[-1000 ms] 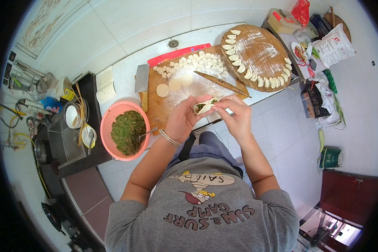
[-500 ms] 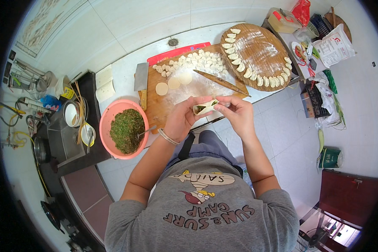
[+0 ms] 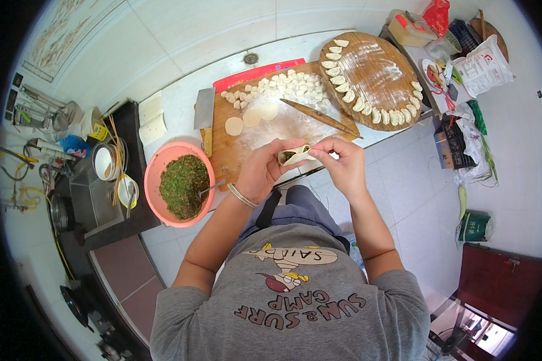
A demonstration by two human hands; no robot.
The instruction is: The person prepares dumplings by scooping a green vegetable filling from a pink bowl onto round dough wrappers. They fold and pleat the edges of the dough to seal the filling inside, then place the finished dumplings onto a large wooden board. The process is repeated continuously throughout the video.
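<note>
A folded dumpling (image 3: 294, 155), with green filling showing at its open ends, is held between my two hands above the counter's front edge. My left hand (image 3: 262, 168), with a bangle at its wrist, cradles it from the left. With thumb and fingertips, my right hand (image 3: 341, 161) pinches its right end. Left of my hands stands a pink bowl (image 3: 151, 207) of chopped green filling (image 3: 183, 183) with a spoon handle (image 3: 214, 188) in it. Round flat wrappers (image 3: 252, 118) and many small dough pieces (image 3: 283, 85) lie on the floured wooden board (image 3: 223, 157).
A rolling pin (image 3: 319, 118) lies slanted on the board; a cleaver (image 3: 204, 114) rests at its left edge. Beyond, a round wooden board (image 3: 376, 72) carries finished dumplings (image 3: 349, 96) along its rim. Bowls and chopsticks (image 3: 115, 153) sit by the sink at far left.
My right fingers have shifted slightly at the dumpling's right end and pinch it more tightly. My left hand keeps its hold. The whole view has shifted slightly.
</note>
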